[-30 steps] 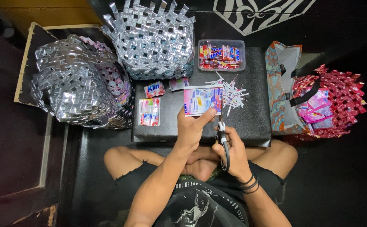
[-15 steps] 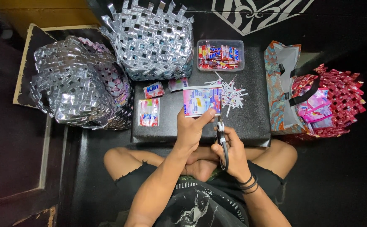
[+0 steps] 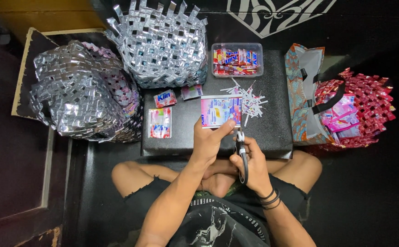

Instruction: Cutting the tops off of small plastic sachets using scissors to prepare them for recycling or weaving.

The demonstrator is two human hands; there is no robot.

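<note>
Baskets [image 3: 163, 43] beyond wrapper [image 3: 221, 111], scissors [image 3: 242, 153]

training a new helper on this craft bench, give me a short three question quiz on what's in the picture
1. True or false: the left hand holds a flattened wrapper over the black block.
2. What does the right hand hold? A) scissors B) a knife C) a glue stick
3. Which container sits at the block's far edge, beside the woven silver basket?

Key: 1 true. 2 A. 3 the clear plastic tub of wrappers.
</note>
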